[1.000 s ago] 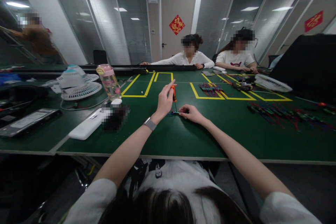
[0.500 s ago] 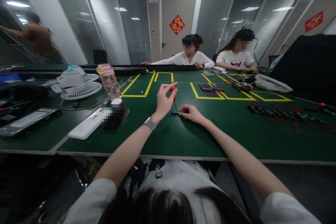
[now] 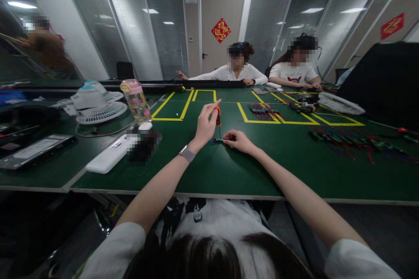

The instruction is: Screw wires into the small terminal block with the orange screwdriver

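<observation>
My left hand (image 3: 207,123) is closed round an orange-and-black screwdriver (image 3: 218,117), its index finger stretched out over the top of the handle. The screwdriver stands nearly upright, and its thin shaft runs down to a small green circuit board (image 3: 218,140) on the table. Whether the tip sits in a screw is too small to tell. With fingertips pinched at the board's right edge, my right hand (image 3: 240,143) holds it against the tabletop; part of the board is hidden by those fingers.
On the green table (image 3: 209,174), a white phone-like case (image 3: 108,156), a pink-lidded bottle (image 3: 135,100) and white fans (image 3: 101,111) stand left. Wired boards lie in a bundle (image 3: 263,112) and a larger pile (image 3: 356,141) to the right. Two people sit opposite.
My left fingers have turned about the screwdriver handle, and the thumb no longer shows in front of it. My right hand and the board stay put. A person opposite has raised a hand slightly.
</observation>
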Demonstrator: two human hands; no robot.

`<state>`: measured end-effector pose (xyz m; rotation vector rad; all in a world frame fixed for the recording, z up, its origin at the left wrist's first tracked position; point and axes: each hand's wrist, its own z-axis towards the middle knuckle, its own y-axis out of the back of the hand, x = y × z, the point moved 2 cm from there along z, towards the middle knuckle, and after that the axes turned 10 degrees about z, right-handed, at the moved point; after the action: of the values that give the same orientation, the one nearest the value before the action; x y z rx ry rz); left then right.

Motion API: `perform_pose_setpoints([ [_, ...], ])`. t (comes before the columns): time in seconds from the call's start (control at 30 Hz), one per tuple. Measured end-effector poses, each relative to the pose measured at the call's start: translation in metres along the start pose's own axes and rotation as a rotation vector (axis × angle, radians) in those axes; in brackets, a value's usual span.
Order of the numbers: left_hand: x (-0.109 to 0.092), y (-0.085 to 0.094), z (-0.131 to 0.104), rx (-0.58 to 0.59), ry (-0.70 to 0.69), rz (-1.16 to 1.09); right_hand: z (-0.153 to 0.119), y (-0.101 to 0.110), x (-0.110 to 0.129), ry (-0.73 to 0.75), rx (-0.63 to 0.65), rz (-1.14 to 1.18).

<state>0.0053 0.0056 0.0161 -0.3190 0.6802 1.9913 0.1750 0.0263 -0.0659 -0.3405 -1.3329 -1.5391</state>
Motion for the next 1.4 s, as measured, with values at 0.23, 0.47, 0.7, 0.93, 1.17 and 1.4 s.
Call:
perform_pose_setpoints([
  [0.23,-0.0019,0.0021,-0.0005,-0.052,0.0,0.034,0.0001,-0.0002,-0.0008,0.003,0.001,0.001],
  [0.47,-0.0024,0.0008,-0.0002,-0.021,-0.02,-0.025,0.0002,-0.0005,-0.0009,0.002,0.004,0.002],
  [0.7,-0.0017,0.0007,-0.0007,-0.011,-0.011,-0.031,0.0,-0.0003,0.0011,-0.01,-0.006,0.005],
  [0.93,-0.0021,0.0006,-0.0009,-0.043,-0.013,0.024,0.0002,-0.0003,0.0002,-0.001,-0.005,-0.002],
  [1.17,-0.002,0.0011,-0.0011,-0.022,-0.001,-0.019,0.0004,-0.0005,0.0005,0.0,-0.003,-0.01],
  [1.4,0.0,0.0,-0.0009,-0.025,0.022,0.012,0.0003,-0.0005,0.0002,0.011,-0.006,-0.007],
])
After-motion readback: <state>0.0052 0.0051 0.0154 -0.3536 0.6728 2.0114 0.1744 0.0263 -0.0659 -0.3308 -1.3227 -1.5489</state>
